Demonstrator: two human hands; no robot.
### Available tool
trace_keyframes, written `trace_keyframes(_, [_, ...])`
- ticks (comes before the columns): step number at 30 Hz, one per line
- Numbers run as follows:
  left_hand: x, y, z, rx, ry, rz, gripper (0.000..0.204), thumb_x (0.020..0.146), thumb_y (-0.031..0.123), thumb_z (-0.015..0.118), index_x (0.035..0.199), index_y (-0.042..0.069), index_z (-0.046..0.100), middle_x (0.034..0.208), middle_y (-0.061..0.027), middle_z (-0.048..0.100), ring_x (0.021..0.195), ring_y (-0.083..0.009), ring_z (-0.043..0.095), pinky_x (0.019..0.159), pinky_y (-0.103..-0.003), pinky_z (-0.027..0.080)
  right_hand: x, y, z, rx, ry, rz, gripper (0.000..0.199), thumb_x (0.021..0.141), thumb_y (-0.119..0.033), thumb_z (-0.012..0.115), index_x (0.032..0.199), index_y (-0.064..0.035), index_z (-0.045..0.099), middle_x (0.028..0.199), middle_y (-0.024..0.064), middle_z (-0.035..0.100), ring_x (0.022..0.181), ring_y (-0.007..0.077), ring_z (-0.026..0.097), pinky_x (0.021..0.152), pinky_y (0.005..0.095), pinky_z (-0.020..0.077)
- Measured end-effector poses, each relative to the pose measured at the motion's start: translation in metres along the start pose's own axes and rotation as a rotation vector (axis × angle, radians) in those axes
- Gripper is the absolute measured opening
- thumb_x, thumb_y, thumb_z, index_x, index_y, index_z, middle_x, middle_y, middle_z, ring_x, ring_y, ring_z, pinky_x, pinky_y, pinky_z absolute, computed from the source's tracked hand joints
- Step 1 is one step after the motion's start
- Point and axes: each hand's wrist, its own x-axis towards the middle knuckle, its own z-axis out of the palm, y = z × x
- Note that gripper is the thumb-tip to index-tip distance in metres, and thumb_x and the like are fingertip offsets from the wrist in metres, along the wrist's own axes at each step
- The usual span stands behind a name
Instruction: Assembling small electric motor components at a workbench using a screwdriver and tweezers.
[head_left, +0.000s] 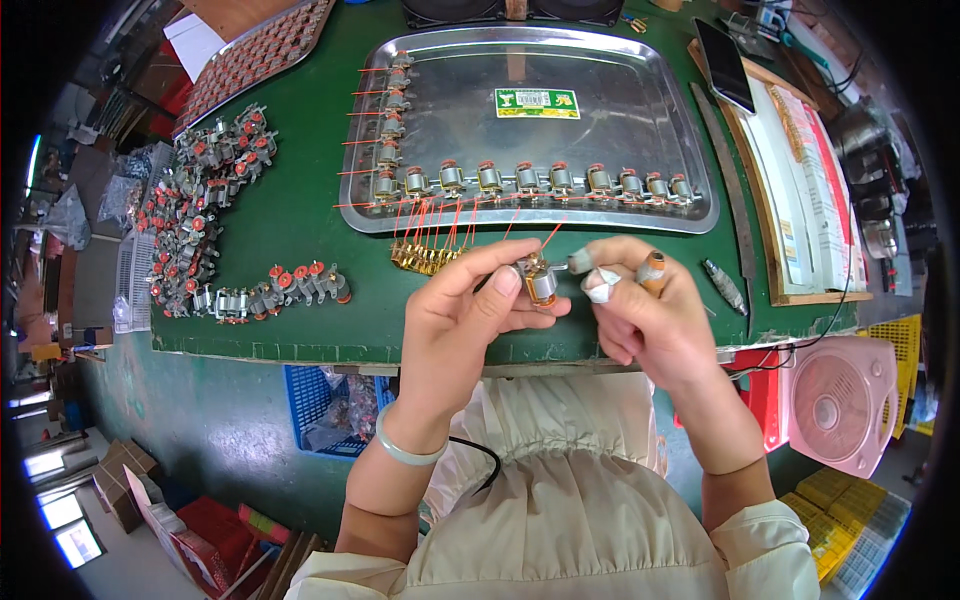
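My left hand is closed around a small silver motor, pinched between thumb and fingers, with a thin red wire rising beside it. Close to the motor's right side is my right hand. Its index finger and thumb carry pale wrapping. An orange-brown-ended cylinder sticks up out of the right hand; its other end is hidden by the fingers. Just beyond the left hand lies a bunch of brass-coloured parts with red wires. Similar motors stand along the left and near edges of a metal tray.
A heap of motors covers the table's left side, with a short row extending from it. A long flat blade, a small taped tool, a wooden-edged board and a phone lie to the right.
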Motion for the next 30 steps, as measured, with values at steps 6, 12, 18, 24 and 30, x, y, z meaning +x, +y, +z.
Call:
trace_keyframes(6, [0.001,0.005,0.0,-0.124,-0.057,-0.111,0.03,0.092,0.013,0.041,0.115,-0.005,0.045,0.098,-0.0186,0.06,0.077,-0.0268,0.064,0.064,-0.03,0.056,0.01,0.013,0.009,0.242,-0.013,-0.165,0.021,0.083,-0.01,0.057,0.101,0.0,0.051,0.056,-0.0011,0.046,0.042,0.0034,0.038,0.036,0.0195,0.0323])
trace_keyframes(12, [0.002,0.004,0.002,-0.123,-0.088,-0.124,0.03,0.092,0.013,0.04,0.115,-0.005,0.045,0.099,-0.0191,0.059,0.077,-0.0267,0.064,0.064,-0.03,0.056,0.01,0.012,0.016,0.232,0.03,-0.236,0.017,0.083,-0.008,0.056,0.096,0.0004,0.053,0.055,0.0001,0.047,0.043,0.0041,0.038,0.037,0.0197,0.0322])
trace_keyframes(18, [0.003,0.004,0.003,-0.128,-0.091,-0.111,0.03,0.092,0.014,0.041,0.115,-0.005,0.045,0.098,-0.018,0.059,0.077,-0.027,0.064,0.065,-0.031,0.056,0.007,0.014,0.013,0.208,0.065,-0.232,0.017,0.082,-0.008,0.057,0.096,0.001,0.052,0.055,-0.0003,0.047,0.044,0.0041,0.039,0.037,0.0193,0.0325])
trace_keyframes(24, [0.004,0.004,0.007,-0.132,-0.015,-0.058,0.024,0.091,0.013,0.043,0.108,-0.004,0.047,0.095,-0.0164,0.06,0.079,-0.0263,0.064,0.066,-0.031,0.056,-0.004,0.013,0.013,0.041,0.075,-0.194,0.024,0.079,0.0,0.059,0.1,0.0014,0.048,0.063,-0.003,0.046,0.048,0.0012,0.039,0.041,0.0192,0.0358])
trace_keyframes(30, [0.003,0.0,0.018,0.074,0.1,0.196,0.014,0.09,0.009,0.046,0.097,-0.003,0.049,0.091,-0.0116,0.059,0.078,-0.0175,0.062,0.065,-0.026,0.053,0.0,0.028,0.024,-0.168,0.06,-0.452,0.026,0.076,0.006,0.059,0.099,0.0009,0.048,0.062,-0.0053,0.041,0.055,-0.0005,0.034,0.05,0.0158,0.0338])
